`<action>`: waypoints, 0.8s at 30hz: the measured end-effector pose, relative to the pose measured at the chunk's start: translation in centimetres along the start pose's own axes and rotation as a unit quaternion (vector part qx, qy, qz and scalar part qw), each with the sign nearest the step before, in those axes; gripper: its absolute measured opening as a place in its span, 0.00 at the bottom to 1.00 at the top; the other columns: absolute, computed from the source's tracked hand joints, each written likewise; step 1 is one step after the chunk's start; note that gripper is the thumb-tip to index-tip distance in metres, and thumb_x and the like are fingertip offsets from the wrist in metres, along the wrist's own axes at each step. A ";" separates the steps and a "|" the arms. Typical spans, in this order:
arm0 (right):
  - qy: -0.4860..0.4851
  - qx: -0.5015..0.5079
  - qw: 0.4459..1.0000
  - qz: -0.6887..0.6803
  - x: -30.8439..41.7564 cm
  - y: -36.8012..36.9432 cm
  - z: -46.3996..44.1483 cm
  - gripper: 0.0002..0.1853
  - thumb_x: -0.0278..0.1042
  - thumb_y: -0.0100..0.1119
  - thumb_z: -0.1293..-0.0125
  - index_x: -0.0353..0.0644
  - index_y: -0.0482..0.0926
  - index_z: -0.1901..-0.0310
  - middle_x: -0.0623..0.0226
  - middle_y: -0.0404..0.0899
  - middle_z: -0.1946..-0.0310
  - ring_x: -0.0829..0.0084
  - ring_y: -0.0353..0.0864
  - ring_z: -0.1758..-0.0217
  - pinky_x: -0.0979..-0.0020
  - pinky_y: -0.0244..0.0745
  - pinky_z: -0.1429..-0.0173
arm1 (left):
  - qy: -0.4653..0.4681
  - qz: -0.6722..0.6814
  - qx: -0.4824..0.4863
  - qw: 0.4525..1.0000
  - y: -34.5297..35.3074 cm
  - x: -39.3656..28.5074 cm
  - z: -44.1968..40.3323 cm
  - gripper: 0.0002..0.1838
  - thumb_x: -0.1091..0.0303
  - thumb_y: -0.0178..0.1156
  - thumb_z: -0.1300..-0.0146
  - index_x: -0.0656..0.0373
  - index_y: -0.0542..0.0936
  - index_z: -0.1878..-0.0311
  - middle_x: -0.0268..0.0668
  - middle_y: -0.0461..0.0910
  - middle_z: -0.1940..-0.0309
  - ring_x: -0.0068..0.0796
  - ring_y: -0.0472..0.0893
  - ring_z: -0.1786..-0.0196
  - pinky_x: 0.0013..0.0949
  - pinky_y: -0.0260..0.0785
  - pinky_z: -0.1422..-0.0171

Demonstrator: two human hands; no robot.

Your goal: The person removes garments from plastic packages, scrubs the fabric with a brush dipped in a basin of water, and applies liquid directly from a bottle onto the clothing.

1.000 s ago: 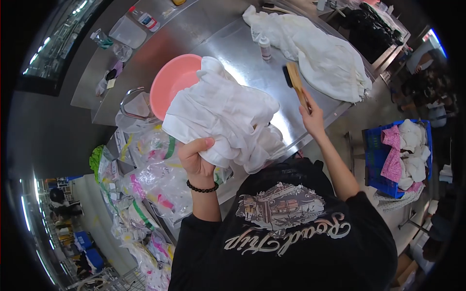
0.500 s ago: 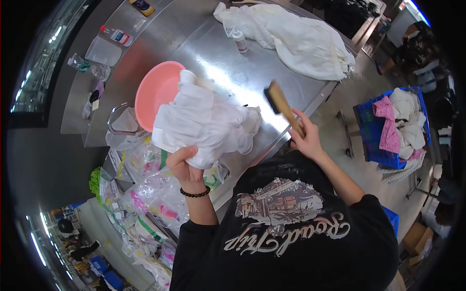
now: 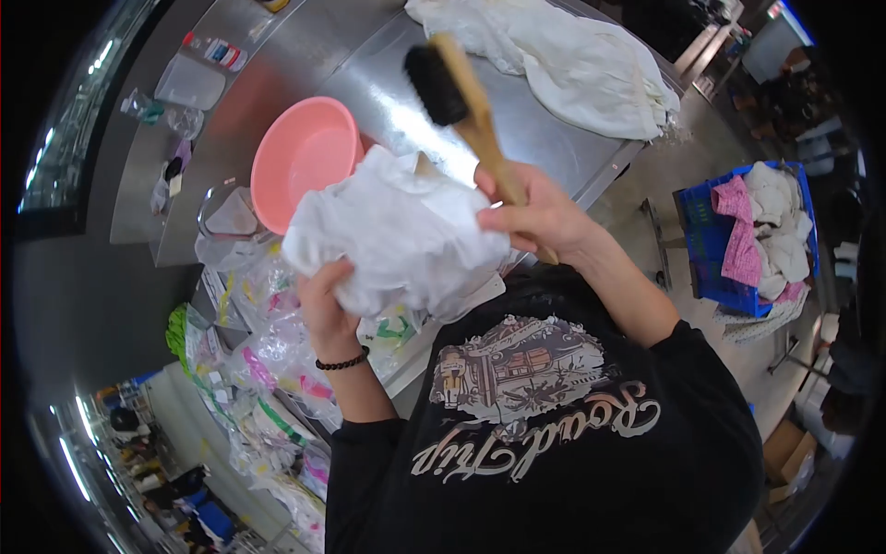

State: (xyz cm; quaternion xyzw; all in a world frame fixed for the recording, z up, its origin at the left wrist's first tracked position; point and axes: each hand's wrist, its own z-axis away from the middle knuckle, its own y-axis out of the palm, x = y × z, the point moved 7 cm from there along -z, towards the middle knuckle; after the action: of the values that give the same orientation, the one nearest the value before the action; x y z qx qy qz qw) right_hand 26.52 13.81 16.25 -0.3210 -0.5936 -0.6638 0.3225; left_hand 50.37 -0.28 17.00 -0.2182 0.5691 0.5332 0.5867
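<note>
A bunched white cloth (image 3: 397, 231) is held up over the near edge of the metal table (image 3: 369, 88). My left hand (image 3: 325, 300) grips its lower left side, the thumb on top. My right hand (image 3: 535, 214) is closed around the handle of a wooden brush (image 3: 475, 115), whose dark bristles face left above the cloth. The fingers of that hand are at the cloth's right edge; whether they also pinch it is unclear. Just behind the cloth, to the left, is a pink basin (image 3: 305, 162). Another white garment (image 3: 591, 78) lies flat at the table's far right.
Clear plastic bags (image 3: 277, 342) are heaped at the left below the table edge. A blue crate (image 3: 706, 245) with pink and white cloths stands on the floor at right. A plastic tub (image 3: 191, 81) and a red-capped bottle (image 3: 217, 51) are at the upper left.
My right hand has moved left with the brush, from the table's right side to the cloth. The cloth has been lifted and bunched up, and my left hand has shifted a little left.
</note>
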 end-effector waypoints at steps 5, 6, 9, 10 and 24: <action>-0.014 -0.016 0.994 -0.109 1.8 -1.0 -1.1 0.13 0.20 0.61 0.33 0.43 0.73 0.49 0.68 0.76 0.66 0.85 0.59 0.86 0.85 0.54 0.85 | -0.029 -0.095 -0.060 0.993 2.2 3.5 0.5 0.31 0.80 0.58 0.40 0.71 0.70 0.31 0.50 0.81 0.40 0.41 0.84 0.45 0.34 0.78 0.42; -0.008 -0.024 0.993 -0.118 1.9 -1.3 -1.3 0.14 0.20 0.60 0.33 0.43 0.73 0.49 0.69 0.76 0.66 0.85 0.59 0.86 0.85 0.53 0.85 | -0.034 -0.075 -0.044 0.996 3.4 3.7 0.9 0.31 0.79 0.59 0.39 0.70 0.70 0.31 0.50 0.81 0.40 0.41 0.84 0.44 0.35 0.78 0.42; 0.022 -0.034 0.991 -0.124 2.0 -2.0 -1.9 0.15 0.19 0.59 0.33 0.42 0.72 0.47 0.69 0.76 0.66 0.86 0.59 0.85 0.86 0.53 0.85 | -0.039 -0.018 -0.026 0.999 4.5 3.6 1.7 0.31 0.78 0.62 0.37 0.70 0.69 0.30 0.50 0.80 0.40 0.41 0.83 0.43 0.35 0.78 0.40; 0.030 -0.047 0.992 -0.110 2.2 -2.8 -2.0 0.15 0.19 0.60 0.33 0.42 0.73 0.48 0.69 0.77 0.66 0.86 0.59 0.85 0.85 0.53 0.85 | -0.024 -0.004 -0.004 1.000 4.8 3.5 1.9 0.31 0.78 0.63 0.37 0.70 0.68 0.30 0.50 0.80 0.40 0.41 0.83 0.44 0.35 0.78 0.41; -0.002 -0.129 0.982 0.140 2.4 -5.8 -3.9 0.16 0.20 0.62 0.37 0.39 0.76 0.48 0.64 0.81 0.67 0.83 0.66 0.80 0.83 0.60 0.80 | 0.012 0.201 0.053 0.978 5.0 2.6 4.5 0.31 0.81 0.63 0.37 0.71 0.66 0.30 0.52 0.80 0.41 0.41 0.84 0.45 0.31 0.80 0.45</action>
State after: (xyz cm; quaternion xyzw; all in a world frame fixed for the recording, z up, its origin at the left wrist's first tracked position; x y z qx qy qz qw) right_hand 20.29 10.28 14.48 -0.4411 -0.4529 -0.6824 0.3670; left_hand 47.34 6.27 17.54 -0.0748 0.6359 0.6064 0.4715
